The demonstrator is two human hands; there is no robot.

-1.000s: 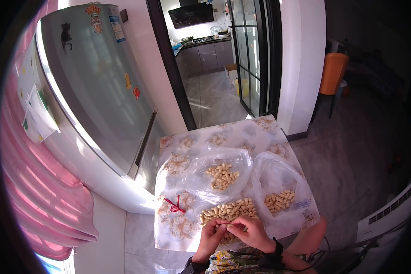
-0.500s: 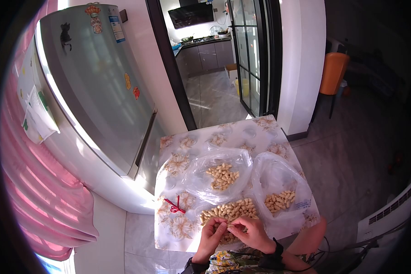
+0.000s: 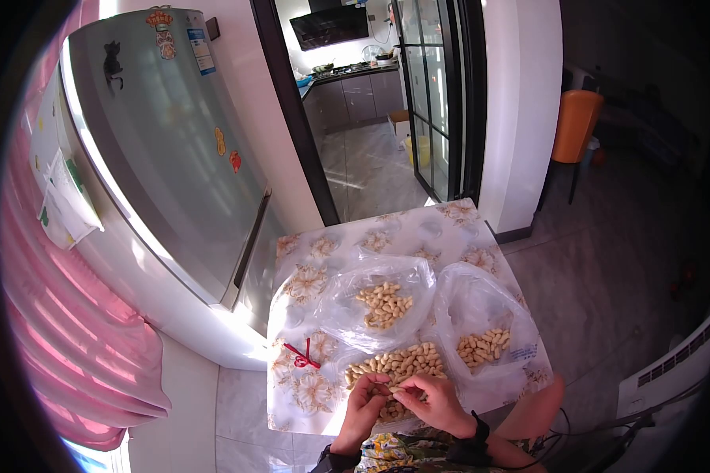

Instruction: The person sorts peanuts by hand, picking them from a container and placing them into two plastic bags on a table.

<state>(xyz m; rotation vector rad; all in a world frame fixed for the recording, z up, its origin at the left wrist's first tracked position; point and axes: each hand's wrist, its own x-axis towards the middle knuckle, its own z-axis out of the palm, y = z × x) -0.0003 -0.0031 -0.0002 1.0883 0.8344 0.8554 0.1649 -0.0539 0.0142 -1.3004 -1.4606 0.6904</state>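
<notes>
My left hand and my right hand meet above a pile of peanuts near the table's front edge. Both are closed in a pinch at the fingertips, with a small pale piece, seemingly a peanut, between them. Which hand holds it more firmly is hard to tell. Behind the pile, a clear plastic bag lies spread with peanuts on it. To the right, another plastic bag holds more peanuts. A red tie or ribbon lies left of the pile.
The flowered tablecloth covers the table. A grey fridge stands at the left beside a pink curtain. Beyond the table are a glass door and a kitchen. An orange chair stands at the right.
The fingers of both hands have shifted slightly over the pile. The bags and the red tie look unmoved.
</notes>
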